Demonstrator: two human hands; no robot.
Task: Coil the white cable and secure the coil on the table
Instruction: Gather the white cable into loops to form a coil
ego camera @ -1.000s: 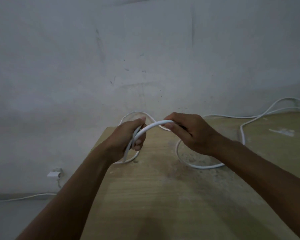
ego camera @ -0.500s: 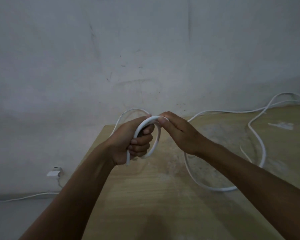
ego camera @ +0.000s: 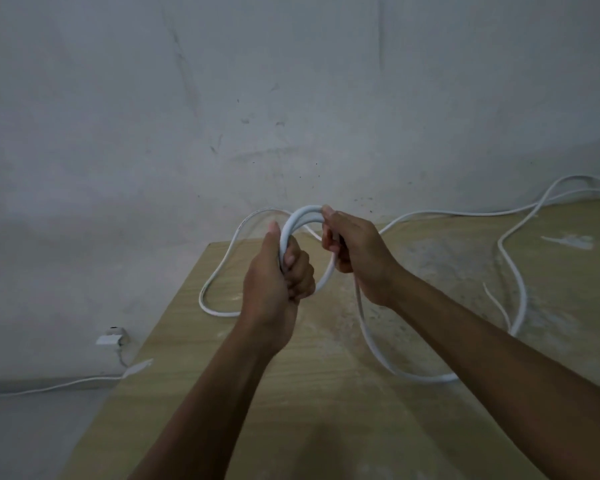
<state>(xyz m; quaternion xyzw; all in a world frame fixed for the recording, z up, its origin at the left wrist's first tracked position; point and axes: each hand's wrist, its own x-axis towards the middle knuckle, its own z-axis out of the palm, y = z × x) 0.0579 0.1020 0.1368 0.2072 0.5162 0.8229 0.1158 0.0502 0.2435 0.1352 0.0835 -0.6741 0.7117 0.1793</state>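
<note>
A small coil of the white cable (ego camera: 300, 216) stands upright above the wooden table (ego camera: 312, 393). My left hand (ego camera: 278, 282) grips the coil's left side in a fist, thumb up. My right hand (ego camera: 357, 258) holds the coil's right side, fingers curled round the cable at the top. From the coil a loose loop drops behind my left hand to the table's left edge. Another length runs under my right forearm, then snakes across the right of the table toward the wall.
A dirty grey wall stands right behind the table. On the floor at left a small white box (ego camera: 111, 337) sits by the wall with a thin wire (ego camera: 49, 388) running from it. A white smear (ego camera: 568, 240) marks the table at far right.
The coil has gained a turn and stands taller. My right hand has come up against the coil at its top. The loose cable on the right has been drawn nearer.
</note>
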